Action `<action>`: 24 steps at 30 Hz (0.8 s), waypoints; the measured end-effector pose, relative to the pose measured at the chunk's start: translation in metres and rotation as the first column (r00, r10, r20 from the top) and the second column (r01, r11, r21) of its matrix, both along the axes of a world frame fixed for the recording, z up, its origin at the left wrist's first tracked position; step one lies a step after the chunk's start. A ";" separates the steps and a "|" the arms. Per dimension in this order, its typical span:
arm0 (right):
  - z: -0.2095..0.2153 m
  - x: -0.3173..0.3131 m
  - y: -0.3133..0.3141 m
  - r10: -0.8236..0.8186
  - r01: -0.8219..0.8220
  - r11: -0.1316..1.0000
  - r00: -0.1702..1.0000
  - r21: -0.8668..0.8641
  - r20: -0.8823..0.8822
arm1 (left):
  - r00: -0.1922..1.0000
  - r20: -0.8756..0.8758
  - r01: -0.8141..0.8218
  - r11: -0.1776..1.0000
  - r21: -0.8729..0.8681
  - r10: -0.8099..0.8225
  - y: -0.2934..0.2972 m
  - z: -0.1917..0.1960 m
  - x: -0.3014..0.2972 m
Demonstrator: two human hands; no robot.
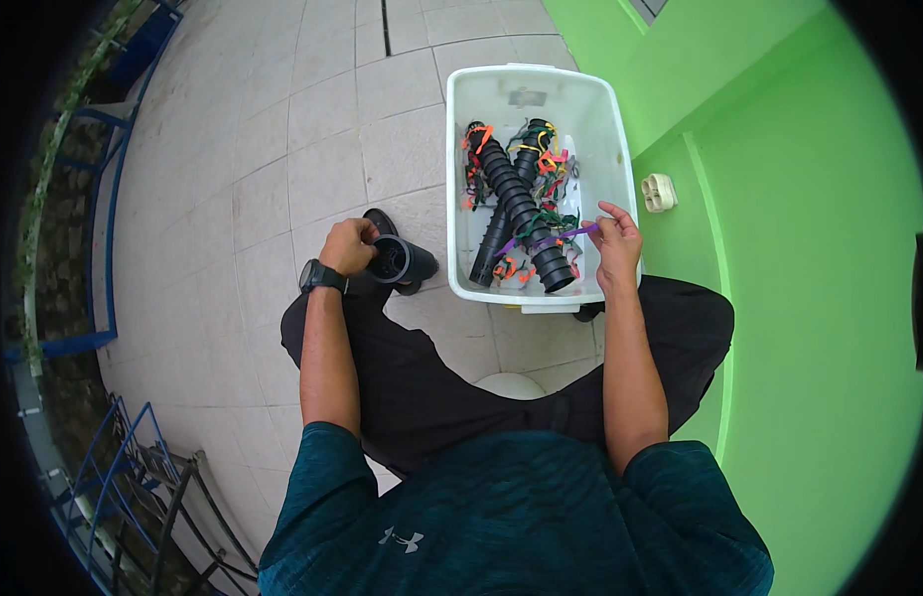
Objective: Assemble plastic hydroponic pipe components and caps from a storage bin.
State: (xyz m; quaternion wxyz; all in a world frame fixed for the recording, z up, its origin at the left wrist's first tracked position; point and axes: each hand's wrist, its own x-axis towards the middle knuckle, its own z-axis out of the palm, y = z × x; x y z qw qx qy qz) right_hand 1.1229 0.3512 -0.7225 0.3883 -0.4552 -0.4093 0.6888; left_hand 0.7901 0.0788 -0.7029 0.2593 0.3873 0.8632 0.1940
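My left hand (348, 246) is closed on the rim of a black cylinder (414, 263) with an open top, held beside the bin near my left shoe. My right hand (617, 244) pinches the end of a purple strap (578, 231) over the bin's right side. The strap's other end runs among the tubes. Inside the white plastic bin (461, 199), a ribbed black tube (514, 192) lies slanted across another black tube (492, 241). Tangled orange, yellow, green, red and purple strips (551, 164) lie around them.
A bright green wall (819, 248) rises close on the right, with a cream socket-like block (659, 193) beside the bin. Pale floor tiles (248, 199) spread to the left. Blue railings (109, 238) and a dark metal frame (173, 487) stand at the far left.
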 end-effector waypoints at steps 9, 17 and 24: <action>0.032 0.044 -0.017 0.012 -0.027 0.996 0.985 -0.082 -0.171 | 0.997 0.054 -0.068 0.983 0.168 0.060 -0.031 0.066 0.054; 0.051 0.034 -0.084 0.343 -0.365 0.924 0.923 -0.112 -0.176 | 0.850 0.515 -0.337 0.867 0.368 0.111 -0.063 0.141 0.125; 0.080 -0.009 -0.154 0.444 -0.499 0.864 0.814 -0.062 -0.374 | 0.784 0.617 -0.366 0.754 0.546 -0.066 -0.041 0.097 0.214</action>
